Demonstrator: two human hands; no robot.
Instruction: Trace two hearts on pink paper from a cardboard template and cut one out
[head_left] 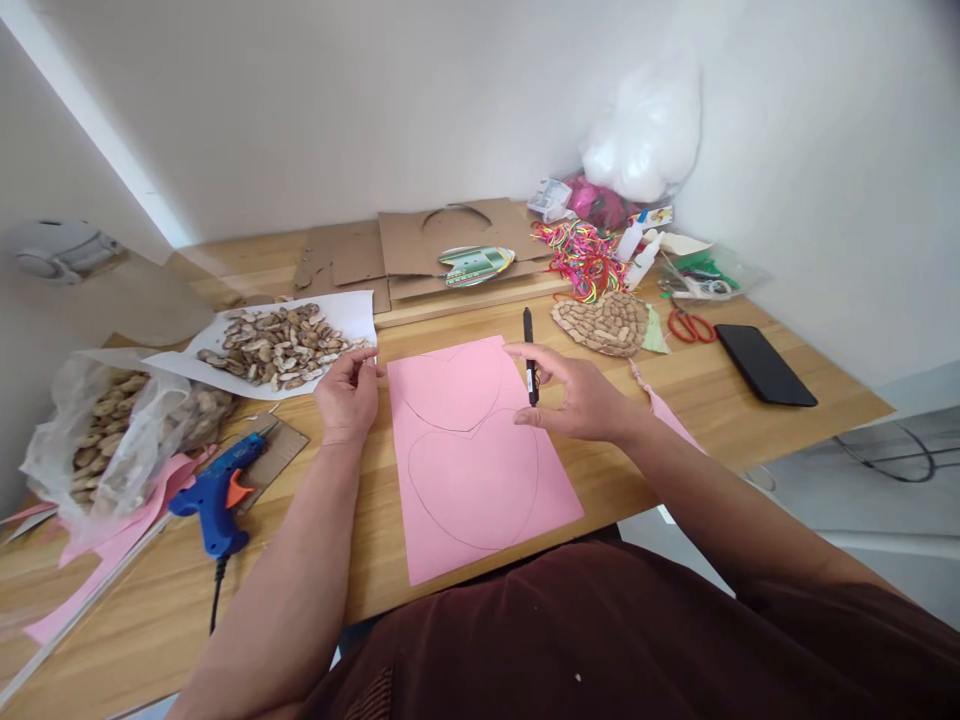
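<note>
A pink sheet of paper (472, 480) lies before me, with two heart outlines drawn on it, one above the other. The lower heart is whole; the upper one runs up to the sheet's top edge. Beside the paper's left edge is my left hand (349, 395), its fingers loosely bent and holding nothing that I can see. On the right, my right hand (574, 395) is open, thumb and fingers apart, reaching across a black pen (529, 328) and the paper's right edge. The pen appears to lie on the table, partly hidden by a finger.
Peanut shells (281, 345) lie on white paper, near a bag of peanuts (105, 440) and a blue glue gun (214, 500). Cardboard (412, 240) stands behind. A shell-covered heart (604, 322), colourful cords (581, 258), red-handled scissors (691, 325) and a phone (763, 365) are right.
</note>
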